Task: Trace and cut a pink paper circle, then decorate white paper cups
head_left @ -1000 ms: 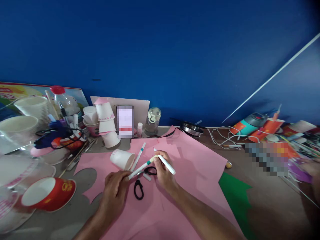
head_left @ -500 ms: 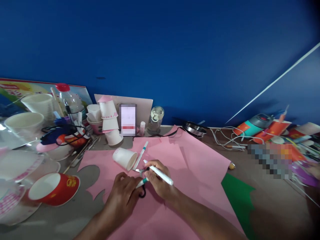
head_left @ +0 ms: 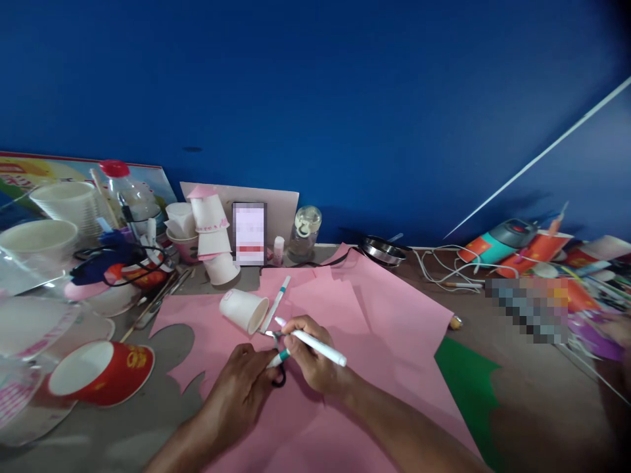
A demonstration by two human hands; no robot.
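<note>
In the head view my right hand (head_left: 313, 358) is closed around a white marker (head_left: 320, 347), which slants across the fingers with its pale pinkish end toward the upper left. A second white marker with a teal band (head_left: 279, 358) lies between my hands. The fingers of my left hand (head_left: 244, 378) are closed on its lower end; its other end disappears under my right fingers. Below them is a pair of scissors (head_left: 279, 378) with a black handle, partly covered by my hands. Another teal-banded marker (head_left: 277, 302) lies beside a tipped white paper cup (head_left: 242, 311) on pink paper (head_left: 355, 407).
A red paper cup (head_left: 101, 373) lies at the left near stacked white cups (head_left: 215, 230). A phone (head_left: 249, 233), a glass jar (head_left: 304, 231) and a tape roll (head_left: 382, 251) stand along the blue wall. Green paper (head_left: 466, 374) and white cables (head_left: 434, 269) are on the right.
The whole view has shifted slightly left. My hands keep their holds on the markers, and the white marker in my right hand has tilted a little.
</note>
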